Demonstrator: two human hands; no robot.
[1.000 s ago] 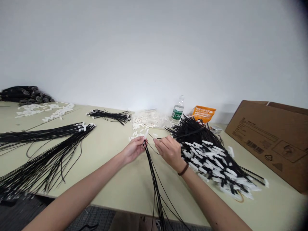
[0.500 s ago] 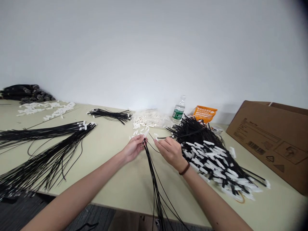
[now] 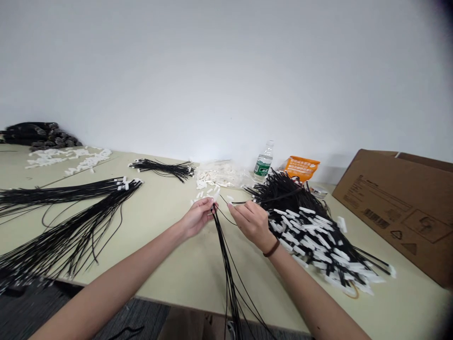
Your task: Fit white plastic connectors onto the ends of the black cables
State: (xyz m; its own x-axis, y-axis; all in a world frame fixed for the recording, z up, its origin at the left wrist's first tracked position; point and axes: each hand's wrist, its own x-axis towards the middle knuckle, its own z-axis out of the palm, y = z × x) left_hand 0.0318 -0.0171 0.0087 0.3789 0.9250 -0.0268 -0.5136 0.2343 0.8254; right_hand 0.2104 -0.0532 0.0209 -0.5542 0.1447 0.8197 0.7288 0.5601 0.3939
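My left hand pinches the top of a bundle of thin black cables, with a white connector sticking up at its fingertips. The cables hang down past the table's front edge. To the right, my right hand is closed, thumb and fingers around a thin black cable that curves between the two hands. Its exact grip is partly hidden by the fingers. Small white connectors lie just beyond my left hand, by a clear plastic bag.
Right of my right hand lies a big pile of black cables with white connectors. Behind stand a water bottle and an orange packet; a cardboard box is far right. More cable bundles lie left.
The hands hold nearly the same pose. My right hand has shifted very slightly, and the white piece seen at its fingertips before no longer shows there.
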